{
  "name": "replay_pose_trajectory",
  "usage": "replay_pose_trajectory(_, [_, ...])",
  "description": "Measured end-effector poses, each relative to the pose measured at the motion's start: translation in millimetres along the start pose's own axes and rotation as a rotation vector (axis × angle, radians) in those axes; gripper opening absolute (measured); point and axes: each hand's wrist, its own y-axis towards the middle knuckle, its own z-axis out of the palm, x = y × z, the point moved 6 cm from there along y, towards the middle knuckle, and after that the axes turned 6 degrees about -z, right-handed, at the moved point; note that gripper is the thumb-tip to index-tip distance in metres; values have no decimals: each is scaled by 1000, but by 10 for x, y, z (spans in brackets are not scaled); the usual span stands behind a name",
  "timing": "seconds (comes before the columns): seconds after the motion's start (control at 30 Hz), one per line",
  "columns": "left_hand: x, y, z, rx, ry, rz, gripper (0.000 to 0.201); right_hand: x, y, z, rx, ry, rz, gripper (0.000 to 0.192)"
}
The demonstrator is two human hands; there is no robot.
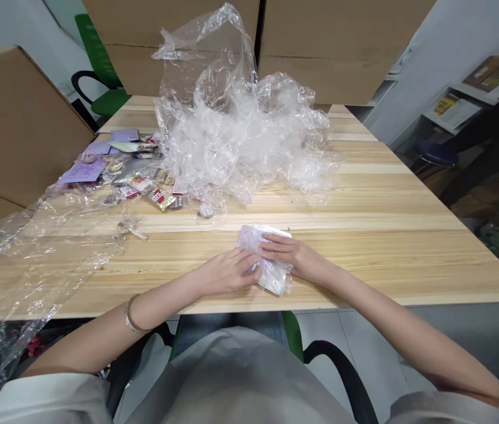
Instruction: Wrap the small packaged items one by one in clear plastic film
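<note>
A small flat packet (273,277), whitish with a pale purple tint and wrapped in crinkled clear plastic, lies near the table's front edge. From its left side my left hand (230,272) grips the wrapping with curled fingers. My right hand (296,257) comes from the other side, its fingers laid across the packet's upper part and holding it. The fingers of both hands nearly meet over the packet and cover its middle. Whether the right thumb is under the packet I cannot tell.
Behind the hands rises a big heap of clear plastic bags (240,135). Left of it lie several small wrapped packets (156,191) and purple packets (84,169). A clear plastic sheet (64,235) hangs over the front left edge. Cardboard boxes (20,123) stand around the wooden table (364,235).
</note>
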Motion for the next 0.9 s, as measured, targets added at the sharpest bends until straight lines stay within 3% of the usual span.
replay_pose_trajectory(0.07, [-28,-9,-41,-25,49,-5,41,64,-14,24,9,-38,-9,59])
replay_pose_trajectory(0.17, [-1,58,-24,58,34,-46,57,199,-29,74,60,-62,15,66])
replay_pose_trajectory(0.27, [80,147,50,162,-46,-87,62,274,-62,93,105,-26,125,74])
replay_pose_trajectory(0.37, [160,207,49,135,-146,-119,56,255,-125,3,78,191,244,67])
replay_pose_trajectory(0.47, [257,269,-74,5,-366,-234,48,138,-218,-224,-106,442,329,65])
replay_pose_trajectory(0.6, [442,382,-169,-159,-815,-606,33,-94,-403,-465,-374,468,412,82])
replay_pose_trajectory(0.7, [478,500,-40,-194,-1203,-845,31,-227,-539,-439,-450,487,522,89])
replay_pose_trajectory(0.8, [421,670,149,-192,-1525,-942,39,-276,-647,-343,-545,674,621,87])
replay_pose_trajectory(0.9, [373,841,288,-158,-1670,-1013,45,-282,-761,-286,-681,920,733,68])
